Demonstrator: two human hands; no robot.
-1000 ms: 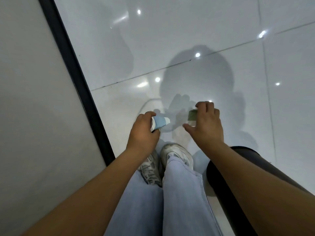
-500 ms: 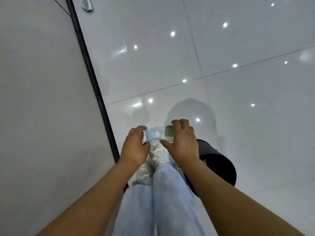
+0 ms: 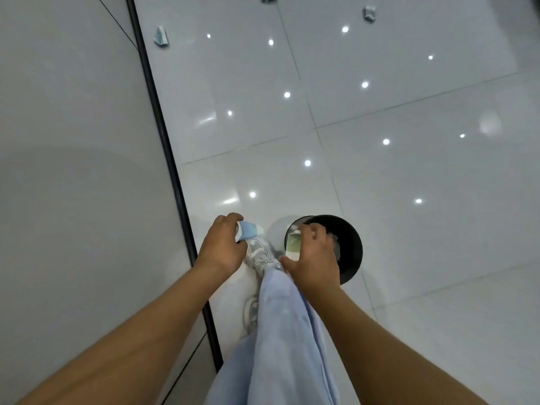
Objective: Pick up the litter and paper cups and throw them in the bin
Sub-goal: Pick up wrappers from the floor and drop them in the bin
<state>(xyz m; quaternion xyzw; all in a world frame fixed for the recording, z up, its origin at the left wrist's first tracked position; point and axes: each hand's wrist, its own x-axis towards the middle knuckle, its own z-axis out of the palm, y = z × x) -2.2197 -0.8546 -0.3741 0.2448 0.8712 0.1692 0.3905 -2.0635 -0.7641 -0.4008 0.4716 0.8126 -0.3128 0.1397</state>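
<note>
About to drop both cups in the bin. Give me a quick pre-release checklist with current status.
1. Right hand grips the green cup: ok.
2. Green cup over the black bin opening: ok.
3. Left hand grips the blue cup: ok.
4. Blue cup over the bin: not ok, it is above the shoe.
5. Room left inside bin: cannot tell.
6. Floor litter left: not ok, pieces far ahead.

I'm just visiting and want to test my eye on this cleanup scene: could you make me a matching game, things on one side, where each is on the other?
Things:
1. blue cup
2. green cup
3. black bin
4. crumpled litter

Places:
A. far off on the floor by the dark strip
B. on the floor beside the shoes
C. in the left hand
D. in the right hand, over the bin

Pairs: 1-C, 2-D, 3-B, 4-A
</note>
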